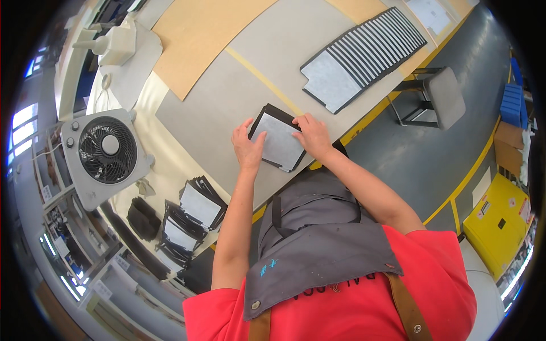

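A rectangular piece with a white face and black edges (277, 142) lies at the front of the grey table, with more black material showing along its far edge. My left hand (248, 146) grips its left side, thumb on the white face and fingers along the black edge. On the right side, my right hand (313, 135) holds it the same way, fingers over the black far corner. Beyond my right hand, a long row of similar overlapping pieces (333, 82) is fanned out, the nearest showing its whole white face. Whether one piece or several are in my hands I cannot tell.
A grey box fan (108, 146) stands at the left, with a white plastic bottle (120, 45) behind it. Several stacks of white-and-black pieces (200, 203) sit lower left. Tan sheet material (196, 40) covers the far table. A stool (443, 96) stands right of the table edge.
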The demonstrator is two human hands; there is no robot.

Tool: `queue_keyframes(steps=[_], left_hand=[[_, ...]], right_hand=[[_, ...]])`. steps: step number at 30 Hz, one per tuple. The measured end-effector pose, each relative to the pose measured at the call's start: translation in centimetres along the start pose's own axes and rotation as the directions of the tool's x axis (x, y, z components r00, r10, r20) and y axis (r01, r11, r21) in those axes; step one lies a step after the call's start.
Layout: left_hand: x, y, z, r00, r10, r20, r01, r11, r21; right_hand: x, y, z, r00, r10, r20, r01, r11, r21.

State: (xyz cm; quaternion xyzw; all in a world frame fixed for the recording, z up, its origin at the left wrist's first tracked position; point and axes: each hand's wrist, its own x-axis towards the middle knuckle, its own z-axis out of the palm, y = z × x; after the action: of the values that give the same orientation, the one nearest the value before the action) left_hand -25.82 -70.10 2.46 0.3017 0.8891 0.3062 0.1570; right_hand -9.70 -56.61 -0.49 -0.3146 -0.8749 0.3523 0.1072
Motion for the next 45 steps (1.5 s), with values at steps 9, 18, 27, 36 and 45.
queue_keyframes(steps=[9, 18, 27, 36, 45], left_hand=[[0.4, -0.4, 0.6, 0.998, 0.059, -0.028, -0.059, 0.998, -0.022], [6.0, 6.5, 0.6, 0.955, -0.037, 0.293, 0.112, 0.963, -0.245], [14.7, 13.8, 10.9, 0.963, 0.055, 0.262, -0.004, 0.982, -0.19], [15.7, 13.5, 14.3, 0.978, -0.062, 0.198, 0.091, 0.986, -0.141], [15.3, 13.8, 13.8, 0.99, -0.068, 0.122, 0.081, 0.991, -0.106]], right_hand=[[-0.1, -0.3, -1.2, 0.984, -0.166, -0.056, 0.167, 0.986, -0.002], [-2.1, 3.2, -5.1, 0.91, 0.402, 0.103, -0.389, 0.738, 0.551], [2.5, 9.5, -11.4, 0.73, 0.683, 0.039, -0.512, 0.507, 0.694], [3.1, 10.7, -11.5, 0.709, 0.701, 0.079, -0.552, 0.482, 0.681], [3.4, 10.7, -11.6, 0.716, 0.698, -0.003, -0.557, 0.573, 0.602]])
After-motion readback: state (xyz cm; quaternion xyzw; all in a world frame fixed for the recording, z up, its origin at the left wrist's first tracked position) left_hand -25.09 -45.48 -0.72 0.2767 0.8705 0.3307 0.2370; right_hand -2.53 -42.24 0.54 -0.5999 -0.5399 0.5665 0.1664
